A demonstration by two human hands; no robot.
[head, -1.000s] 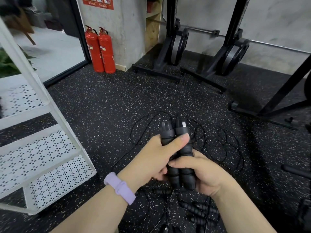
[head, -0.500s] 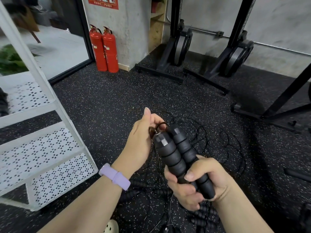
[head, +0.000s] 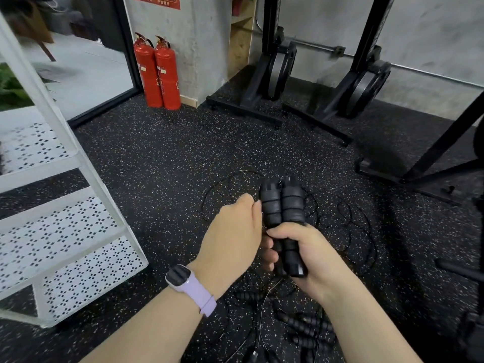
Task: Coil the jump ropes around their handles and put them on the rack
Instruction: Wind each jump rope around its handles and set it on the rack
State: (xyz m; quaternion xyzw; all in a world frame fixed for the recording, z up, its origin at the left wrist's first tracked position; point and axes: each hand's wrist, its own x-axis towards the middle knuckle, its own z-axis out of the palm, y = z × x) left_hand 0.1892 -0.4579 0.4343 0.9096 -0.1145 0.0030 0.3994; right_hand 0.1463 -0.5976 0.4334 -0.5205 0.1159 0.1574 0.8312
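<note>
Fingers of the left hand point(head: 233, 226) are curling inward at centre frame, tips touching the left side of the paired handles point(head: 282, 205); whether they are pinching the thin cord point(head: 348, 218) cannot be told. Right hand point(head: 309, 252), just right of it, is clamping the lower halves of both handles. Judgement: the ribbed handles are looking light, rigid and grippy; the wiry cord trailing on the floor is likely springing loose unless kept taut. White rack point(head: 65, 231) is standing at left.

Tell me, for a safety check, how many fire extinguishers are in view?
2. Both stand on the floor against the concrete wall beside the doorway: the left fire extinguisher and the right fire extinguisher, side by side, touching.
</note>
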